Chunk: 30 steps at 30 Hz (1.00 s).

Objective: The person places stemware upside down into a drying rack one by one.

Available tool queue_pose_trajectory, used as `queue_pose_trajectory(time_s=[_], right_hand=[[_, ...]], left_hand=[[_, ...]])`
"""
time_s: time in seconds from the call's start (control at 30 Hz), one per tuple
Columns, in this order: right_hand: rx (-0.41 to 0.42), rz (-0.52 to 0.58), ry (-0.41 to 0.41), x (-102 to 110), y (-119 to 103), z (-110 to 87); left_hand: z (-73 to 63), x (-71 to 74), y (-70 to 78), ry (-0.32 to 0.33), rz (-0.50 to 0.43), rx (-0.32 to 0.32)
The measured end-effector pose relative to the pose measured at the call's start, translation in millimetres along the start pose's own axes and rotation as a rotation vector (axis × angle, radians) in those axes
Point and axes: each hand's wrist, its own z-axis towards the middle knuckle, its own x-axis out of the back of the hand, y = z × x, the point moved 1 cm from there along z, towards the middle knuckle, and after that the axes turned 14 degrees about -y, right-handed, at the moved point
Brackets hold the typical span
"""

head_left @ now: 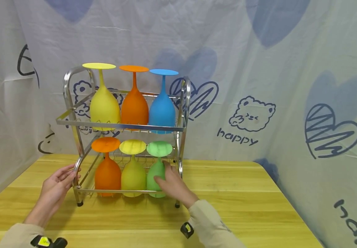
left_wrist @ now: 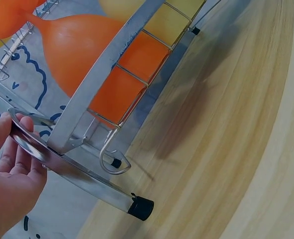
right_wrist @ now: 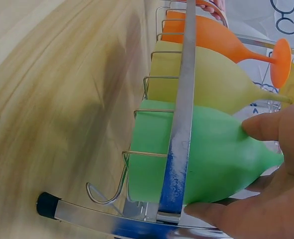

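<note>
A two-tier metal rack holds upside-down plastic goblets. My right hand holds the bowl of the green goblet at the right end of the lower tier, thumb on its near side. In the right wrist view, the fingers reach behind the green goblet, whose rim sits within the wire shelf. My left hand grips the rack's front left upright, thumb and fingers around the metal tube. Beside the green goblet stand a yellow goblet and an orange goblet.
On the upper tier stand a yellow goblet, an orange goblet and a blue goblet, all bases up. The rack's black-tipped feet rest on a wooden table. Printed white cloth hangs behind and along both sides.
</note>
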Motion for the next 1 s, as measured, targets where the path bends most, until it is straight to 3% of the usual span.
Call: queue_pose_trajectory(time_s=[0.37,0.5,0.6,0.77,0.87,1.0], right_hand=[[-0.045,0.008,0.020,0,-4,-6.1],[-0.010,-0.009,0.019,2,-7,-17.1],[0.042,-0.032,0.004,6,-12,-26.4],[0.080,-0.125,-0.011,21,-20,-40.0],[0.066,-0.167,-0.010,33,-21,-48.9],[0.059,-0.244,0.005,45,-14,-61.6]], left_hand=[[1.9,-0.4,-2.1,0.004,0.029,-0.014],[0.6,0.1,-0.9,0.039,0.102,0.008],[-3.2,2.1,5.3,0.079,0.278,0.050],[-6.7,-2.0,23.5,0.091,0.760,0.180],[-7.1,-13.9,33.0,0.011,0.978,0.243],[-12.2,-37.1,37.2,-0.143,1.154,0.235]])
